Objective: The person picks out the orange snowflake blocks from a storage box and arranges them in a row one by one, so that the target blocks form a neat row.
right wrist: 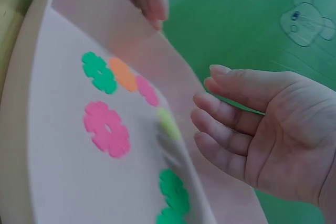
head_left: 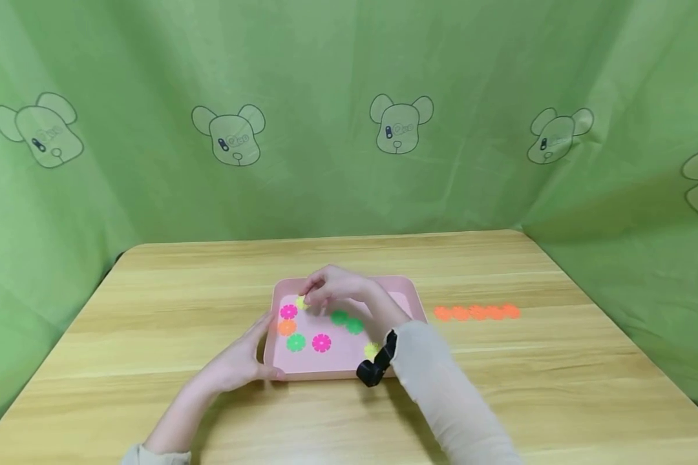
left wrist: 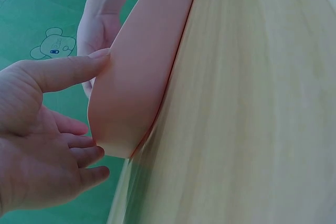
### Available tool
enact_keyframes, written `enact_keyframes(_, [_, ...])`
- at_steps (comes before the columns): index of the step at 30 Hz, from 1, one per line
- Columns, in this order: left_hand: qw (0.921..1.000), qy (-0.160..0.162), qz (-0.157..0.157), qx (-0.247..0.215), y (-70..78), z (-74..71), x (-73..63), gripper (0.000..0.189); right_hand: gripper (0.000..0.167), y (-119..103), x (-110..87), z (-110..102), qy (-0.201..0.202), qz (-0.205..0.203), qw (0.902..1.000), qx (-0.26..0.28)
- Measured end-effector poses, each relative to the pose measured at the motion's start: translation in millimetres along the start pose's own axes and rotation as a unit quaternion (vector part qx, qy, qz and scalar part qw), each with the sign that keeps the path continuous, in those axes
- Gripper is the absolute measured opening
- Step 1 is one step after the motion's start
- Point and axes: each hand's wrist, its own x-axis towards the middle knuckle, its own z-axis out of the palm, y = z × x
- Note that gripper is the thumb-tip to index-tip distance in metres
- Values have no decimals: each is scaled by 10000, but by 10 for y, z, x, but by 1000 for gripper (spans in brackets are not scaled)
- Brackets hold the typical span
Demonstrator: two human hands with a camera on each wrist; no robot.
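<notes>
A shallow pink tray [head_left: 308,363] holds flat, notched snowflake discs. At its near left corner, my left hand [head_left: 238,363] touches the outside, with the thumb against the rim in the left wrist view and the fingers fairly straight. My right hand [head_left: 340,284] hangs over the far left part, fingertips close to a yellow disc [head_left: 300,302]; the right wrist view shows nothing between its loosely bent fingers [right wrist: 223,134]. Near that disc lie a pink disc [head_left: 289,312], an orange disc [head_left: 287,328] and a green disc [head_left: 296,342]. Another pink disc [head_left: 322,343] lies nearer the tray's middle.
Two green discs [head_left: 346,321] lie together in the tray, and a yellow disc [head_left: 371,350] is partly hidden by the black wrist camera [head_left: 375,368]. Right of the tray, several orange discs [head_left: 477,312] form a row on the wooden table [head_left: 169,310]. Green curtain [head_left: 320,194] surrounds the table.
</notes>
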Motion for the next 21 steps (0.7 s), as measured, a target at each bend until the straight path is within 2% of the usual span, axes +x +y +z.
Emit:
enact_keyframes(5, [9999,2,85,55,-7,-10,4,106,31,-2,121,112,-250,29,9995,189])
enact_keyframes(8, [9999,-7,122,52,-13,-10,6,105,29,8,179,152,-263,144,9992,256])
enact_keyframes(21, [9999,-43,153,-23,-28,-8,11,106,24,67,308,192,-404,366,9985,55])
